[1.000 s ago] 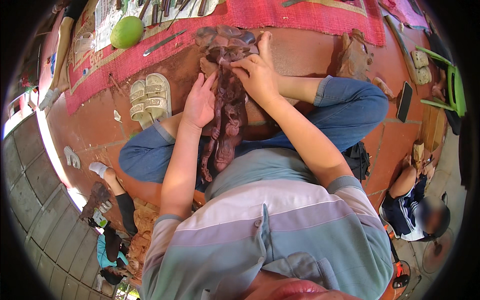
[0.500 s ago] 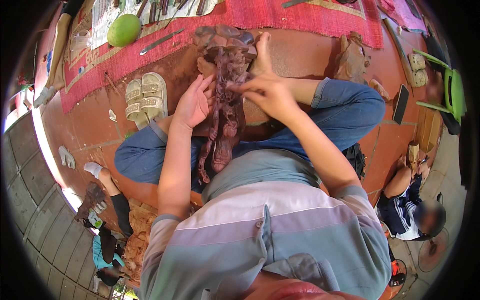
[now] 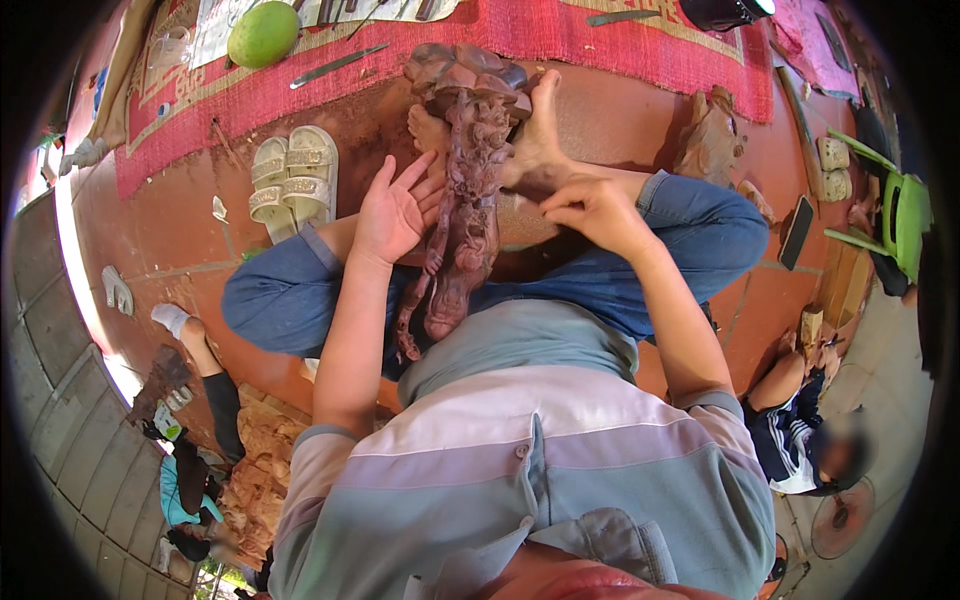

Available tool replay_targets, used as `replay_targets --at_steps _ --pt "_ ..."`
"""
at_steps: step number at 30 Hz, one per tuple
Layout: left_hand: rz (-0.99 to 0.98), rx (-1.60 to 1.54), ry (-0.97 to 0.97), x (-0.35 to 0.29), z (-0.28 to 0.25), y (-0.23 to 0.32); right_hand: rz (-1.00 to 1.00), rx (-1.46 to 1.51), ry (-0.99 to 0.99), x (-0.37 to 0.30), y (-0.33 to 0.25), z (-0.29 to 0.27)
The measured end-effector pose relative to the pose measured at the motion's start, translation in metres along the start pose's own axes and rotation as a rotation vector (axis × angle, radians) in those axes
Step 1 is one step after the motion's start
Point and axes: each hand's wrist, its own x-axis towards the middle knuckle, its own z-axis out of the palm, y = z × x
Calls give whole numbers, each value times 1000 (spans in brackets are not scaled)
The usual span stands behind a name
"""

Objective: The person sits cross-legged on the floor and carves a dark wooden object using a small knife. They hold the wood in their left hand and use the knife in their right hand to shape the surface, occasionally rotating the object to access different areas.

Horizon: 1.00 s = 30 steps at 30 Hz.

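Observation:
A dark reddish-brown carved wooden statue [image 3: 468,215] lies lengthwise between my bent legs. Its wide rocky base points away from me and its rounded end rests near my belly. Along its left side is my left hand [image 3: 395,215], palm up and open, with the fingers spread and the fingertips at the carving's edge. To the right of the statue, my right hand [image 3: 600,212] hangs over my shin, apart from the wood. Its thumb and fingers are pinched together; whatever may be between them is too small to make out.
Beige sandals [image 3: 310,180] stand left on the tiled floor. Beyond lies a red mat [image 3: 520,45] bearing a green round fruit [image 3: 263,34] and several carving tools [image 3: 340,66]. Right are a carved wood piece [image 3: 708,140], a phone [image 3: 796,232] and a green chair [image 3: 905,215]. Other people sit behind on both sides.
My right hand has drawn back from the statue, toward the right and nearer to me. My left hand stays beside the carving, its palm turned up more. The view has shifted slightly.

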Motion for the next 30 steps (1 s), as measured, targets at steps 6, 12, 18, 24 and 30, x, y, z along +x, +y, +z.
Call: replay_targets --at_steps 6,12,18,24,30 --pt "-68 8 -65 -6 -16 5 -296 -95 154 58 -36 43" --pt "-30 27 55 -10 -8 4 -249 -120 178 76 -44 57" --pt "-5 19 51 -10 -8 -2 -45 8 -103 4 7 -3" --pt "-45 -32 -39 -12 -3 2 -398 -58 -9 44 -36 43" --pt "16 70 90 -18 9 -4 -476 -195 118 76 -49 65"
